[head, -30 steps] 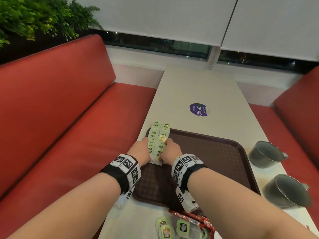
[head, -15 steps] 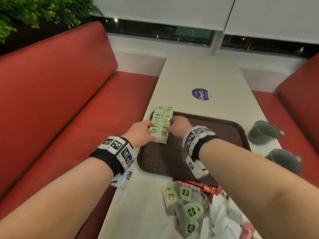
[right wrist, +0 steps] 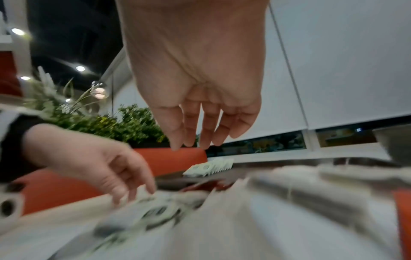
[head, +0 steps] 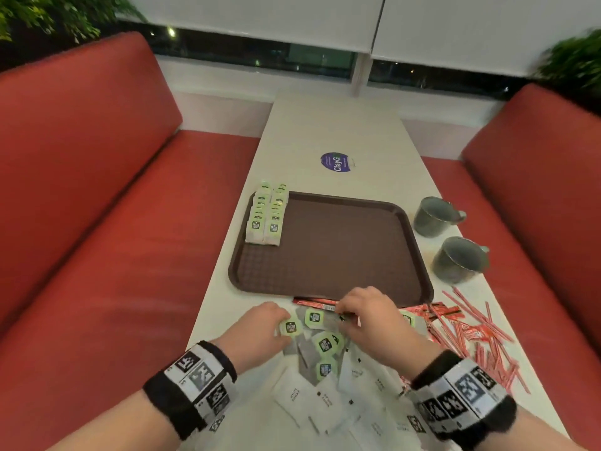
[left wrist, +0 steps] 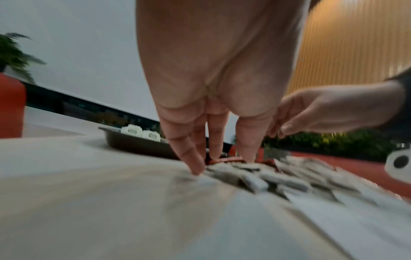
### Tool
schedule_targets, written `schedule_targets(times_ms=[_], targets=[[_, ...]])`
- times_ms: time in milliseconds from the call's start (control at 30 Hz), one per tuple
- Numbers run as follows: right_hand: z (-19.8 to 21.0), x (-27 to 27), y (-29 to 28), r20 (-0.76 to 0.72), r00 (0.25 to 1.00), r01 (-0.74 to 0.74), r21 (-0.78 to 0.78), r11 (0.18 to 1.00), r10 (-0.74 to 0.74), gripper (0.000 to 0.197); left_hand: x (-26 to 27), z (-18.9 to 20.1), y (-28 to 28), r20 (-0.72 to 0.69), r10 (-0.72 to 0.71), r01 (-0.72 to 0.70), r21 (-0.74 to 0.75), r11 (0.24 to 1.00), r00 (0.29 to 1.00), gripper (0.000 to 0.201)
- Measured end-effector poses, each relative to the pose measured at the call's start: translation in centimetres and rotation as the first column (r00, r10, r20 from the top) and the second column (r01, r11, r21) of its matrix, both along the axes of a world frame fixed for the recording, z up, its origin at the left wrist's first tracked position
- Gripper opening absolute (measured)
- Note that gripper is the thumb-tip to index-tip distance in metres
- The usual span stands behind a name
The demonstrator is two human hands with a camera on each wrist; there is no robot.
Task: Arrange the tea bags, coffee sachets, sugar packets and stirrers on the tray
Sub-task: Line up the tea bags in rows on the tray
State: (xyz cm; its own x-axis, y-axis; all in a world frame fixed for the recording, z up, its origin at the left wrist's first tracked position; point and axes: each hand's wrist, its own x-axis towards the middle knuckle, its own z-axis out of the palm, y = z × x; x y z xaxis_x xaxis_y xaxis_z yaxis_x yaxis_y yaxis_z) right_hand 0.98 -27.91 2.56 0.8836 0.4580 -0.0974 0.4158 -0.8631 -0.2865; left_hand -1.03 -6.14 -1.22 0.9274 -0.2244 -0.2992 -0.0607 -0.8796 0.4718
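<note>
Tray (head: 328, 255) on table (head: 325, 125): two rows of tea bags (head: 266, 219) at its far left corner. Loose tea bags (head: 320, 340), sugar packets (head: 312, 405), coffee sachets (head: 461, 333) and stirrers (head: 487, 340) lie on the table near the tray's front edge. Left hand (head: 260, 330): grip relaxed, fingertips (left wrist: 195, 168) touching loose tea bags. Right hand (head: 370, 317): grip relaxed, holding nothing, above the pile.

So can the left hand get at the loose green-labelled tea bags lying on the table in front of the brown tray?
Probably yes. The left hand is already at the near-left edge of the loose green-labelled tea bags, fingertips down on the white table beside them, nothing between. The right hand hovers over the same pile and may crowd it.
</note>
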Motion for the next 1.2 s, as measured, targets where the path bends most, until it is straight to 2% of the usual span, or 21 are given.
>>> schedule_targets(times_ms=[100,167,433,567,733,800,867,1033,1100,1200], targets=[[-1.8,-1.4,2.0,-0.029,0.992,-0.124,-0.294,0.948,0.121,0.03,0.2,-0.3,-1.5,0.027,-0.01,0.009,0.057,0.998,1.0,0.04],[-2.4,-1.7,3.0,-0.027,0.987,-0.154,-0.406,0.901,0.157,0.032,0.4,-0.3,-2.2,0.023,-0.012,0.009,0.096,0.995,1.0,0.035],[-2.2,-1.9,4.0,-0.012,0.98,-0.182,-0.445,0.877,0.197,0.033,0.2,-0.1,-2.9,0.044,0.056,-0.062,0.151,0.987,0.997,0.038],[-2.0,-1.9,3.7,-0.036,0.986,-0.161,-0.403,0.901,0.16,0.033,-0.4,0.2,-3.0,0.131,0.014,-0.049,0.27,0.962,0.991,0.039],[-1.6,-1.9,2.9,-0.141,0.985,-0.14,-0.292,0.946,0.102,0.021,-1.2,0.5,-2.7,0.103,0.001,-0.026,0.234,0.972,0.995,0.026],[-1.0,-1.9,2.4,-0.195,0.977,-0.122,-0.19,0.974,0.084,0.025,-1.6,0.6,-2.1,0.099,0.03,-0.045,0.154,0.987,0.995,0.023],[-0.3,-2.0,1.9,-0.252,0.966,-0.086,-0.075,0.993,0.064,0.03,-1.9,0.6,-1.2,0.078,0.085,-0.086,0.011,0.996,0.993,0.022],[0.7,-1.9,0.0,-0.303,0.953,0.044,0.143,0.989,0.001,0.026,-2.4,1.5,1.7,0.122,0.25,-0.214,-0.252,0.944,0.96,0.023],[0.8,-1.6,-0.6,-0.317,0.948,0.07,0.2,0.977,-0.003,0.023,-2.0,2.4,3.0,0.163,0.317,-0.255,-0.316,0.914,0.934,0.019],[1.1,-0.5,-1.2,-0.306,0.952,0.062,0.2,0.978,0.002,0.025,-0.3,3.6,4.8,0.233,0.386,-0.279,-0.387,0.879,0.893,0.022]])
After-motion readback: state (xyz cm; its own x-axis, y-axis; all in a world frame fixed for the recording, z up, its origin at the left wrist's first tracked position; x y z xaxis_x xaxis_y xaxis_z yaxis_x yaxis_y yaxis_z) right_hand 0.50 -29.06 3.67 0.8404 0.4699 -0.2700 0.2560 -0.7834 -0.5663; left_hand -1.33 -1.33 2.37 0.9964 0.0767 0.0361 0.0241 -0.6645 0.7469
